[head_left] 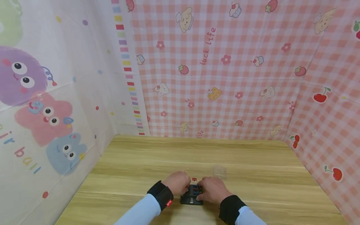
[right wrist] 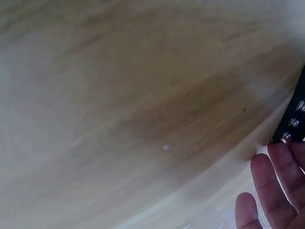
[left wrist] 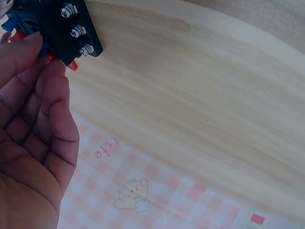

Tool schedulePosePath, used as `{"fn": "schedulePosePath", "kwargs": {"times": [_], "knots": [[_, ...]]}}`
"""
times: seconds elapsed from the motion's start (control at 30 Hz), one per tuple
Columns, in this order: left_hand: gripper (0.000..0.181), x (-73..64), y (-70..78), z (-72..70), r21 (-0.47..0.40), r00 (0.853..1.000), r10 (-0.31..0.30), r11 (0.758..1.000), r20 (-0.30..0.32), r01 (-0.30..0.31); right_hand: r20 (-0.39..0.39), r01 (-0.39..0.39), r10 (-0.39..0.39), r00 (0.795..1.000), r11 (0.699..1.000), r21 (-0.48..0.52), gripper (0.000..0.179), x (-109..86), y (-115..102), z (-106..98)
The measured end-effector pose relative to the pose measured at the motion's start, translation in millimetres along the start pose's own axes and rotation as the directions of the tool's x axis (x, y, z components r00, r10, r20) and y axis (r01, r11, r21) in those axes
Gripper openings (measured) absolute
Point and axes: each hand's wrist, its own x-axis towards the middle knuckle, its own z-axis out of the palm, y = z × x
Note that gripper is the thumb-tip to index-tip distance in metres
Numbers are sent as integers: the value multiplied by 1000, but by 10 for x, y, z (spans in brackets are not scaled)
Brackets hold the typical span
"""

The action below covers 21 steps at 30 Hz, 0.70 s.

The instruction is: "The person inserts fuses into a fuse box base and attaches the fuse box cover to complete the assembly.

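Observation:
A black fuse box (head_left: 192, 200) with blue and red blade fuses sits on the table between both hands. Metal screw terminals (left wrist: 77, 31) line its side in the left wrist view. My left hand (head_left: 178, 183) is at its left side, thumb and forefinger pinching a blue fuse (left wrist: 44, 48) at the box. A red fuse (left wrist: 72, 65) shows just past the fingertips. From the right, my right hand (head_left: 214, 189) holds the fuse box, thumb over its near part and fingers at the far side. In the right wrist view, only the box's edge and some fingers (right wrist: 267, 177) show.
A small red piece (head_left: 194, 180) lies on the wooden table (head_left: 135, 162) just beyond the fuse box. Farther back to the right is a clear plastic cover (head_left: 219, 172). Patterned cloth (head_left: 213, 78) hangs behind and at both sides of the table.

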Motion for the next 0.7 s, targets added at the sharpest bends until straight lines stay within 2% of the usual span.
{"fn": "schedulePosePath", "kwargs": {"times": [0.1,0.27,0.5,0.7], "knots": [[11,2,-19,-15,-8,1000,5,1000,10,-5,5,-1,1,1000,1000,-10,44,0,5,3],[20,7,-51,-73,-46,999,-35,998,27,36,16,0,0,1000,999,-35,46,8,4,14],[22,59,-132,-112,-38,998,-68,997,-14,68,28,-16,18,999,998,-66,50,12,-10,16],[20,124,-247,-73,-57,996,-79,995,-32,77,56,-33,37,998,997,-68,56,18,-8,11]]}}
